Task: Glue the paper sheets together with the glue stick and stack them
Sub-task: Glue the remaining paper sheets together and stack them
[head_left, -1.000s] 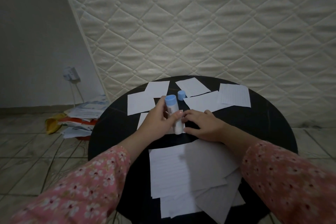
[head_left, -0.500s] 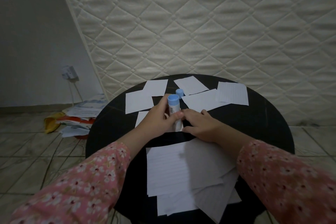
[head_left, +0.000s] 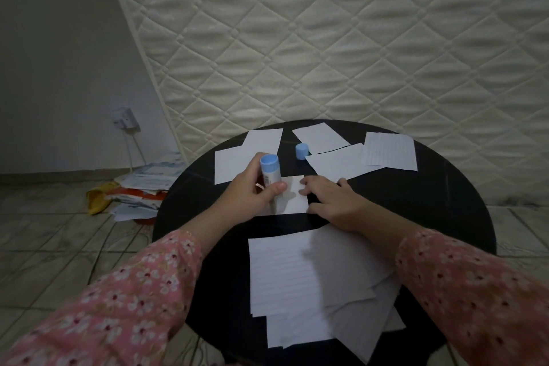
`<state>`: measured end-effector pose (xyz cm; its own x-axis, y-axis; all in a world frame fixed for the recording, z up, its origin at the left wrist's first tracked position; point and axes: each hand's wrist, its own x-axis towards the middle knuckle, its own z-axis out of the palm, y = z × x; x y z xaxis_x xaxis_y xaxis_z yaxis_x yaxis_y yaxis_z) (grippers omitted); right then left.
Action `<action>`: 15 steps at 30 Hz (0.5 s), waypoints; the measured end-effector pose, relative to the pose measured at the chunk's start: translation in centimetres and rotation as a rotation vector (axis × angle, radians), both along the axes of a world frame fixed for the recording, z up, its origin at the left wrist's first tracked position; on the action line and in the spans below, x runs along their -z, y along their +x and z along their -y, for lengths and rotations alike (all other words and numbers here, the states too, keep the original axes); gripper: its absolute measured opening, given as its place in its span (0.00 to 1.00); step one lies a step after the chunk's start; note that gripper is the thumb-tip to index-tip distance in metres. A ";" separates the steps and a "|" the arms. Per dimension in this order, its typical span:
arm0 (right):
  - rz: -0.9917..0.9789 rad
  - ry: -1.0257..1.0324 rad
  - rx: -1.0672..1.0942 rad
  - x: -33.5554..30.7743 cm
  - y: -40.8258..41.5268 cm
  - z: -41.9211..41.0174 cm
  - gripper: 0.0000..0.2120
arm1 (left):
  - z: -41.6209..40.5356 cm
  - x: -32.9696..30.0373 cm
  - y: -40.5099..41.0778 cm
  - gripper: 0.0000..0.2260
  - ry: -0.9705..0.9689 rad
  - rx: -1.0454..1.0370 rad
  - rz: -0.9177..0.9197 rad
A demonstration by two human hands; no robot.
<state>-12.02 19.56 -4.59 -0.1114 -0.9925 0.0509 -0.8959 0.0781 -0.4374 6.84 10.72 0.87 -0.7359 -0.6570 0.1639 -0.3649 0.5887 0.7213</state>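
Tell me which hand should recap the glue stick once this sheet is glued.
Right, probably. The left hand grips the glue stick, tip down on the small sheet. The right hand only presses that sheet flat, and the cap stands just beyond its fingers.

A room in a private home, probably a bedroom or spare room, though the dim light leaves this uncertain. A quilted mattress [head_left: 341, 47] stands on edge against the plain wall [head_left: 59, 53], behind a small round black table [head_left: 439, 205] strewn with paper sheets [head_left: 300, 273]. The floor is laid with worn tiles [head_left: 53, 235]. A wall socket [head_left: 124, 119] with a trailing cord sits low beside the mattress, and a loose pile of papers and packets [head_left: 142, 190] lies on the floor beneath it.
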 end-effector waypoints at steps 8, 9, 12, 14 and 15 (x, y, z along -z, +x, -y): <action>-0.005 0.002 -0.006 -0.1 0.0 0.1 0.17 | 1.0 -0.3 2.7 0.24 0.016 -0.092 0.024; -0.005 0.006 -0.005 -0.1 0.0 0.1 0.17 | 1.2 -0.4 3.0 0.23 0.007 -0.088 0.018; -0.008 0.009 -0.005 -0.1 0.0 0.1 0.17 | 1.6 -0.3 3.8 0.22 0.004 -0.097 0.008; -0.014 0.013 -0.004 -0.1 0.0 0.1 0.18 | 1.8 -0.3 4.3 0.24 0.009 -0.115 0.004; -0.014 0.017 -0.003 -0.1 0.0 0.1 0.18 | 2.0 -0.3 4.5 0.24 0.006 -0.122 0.000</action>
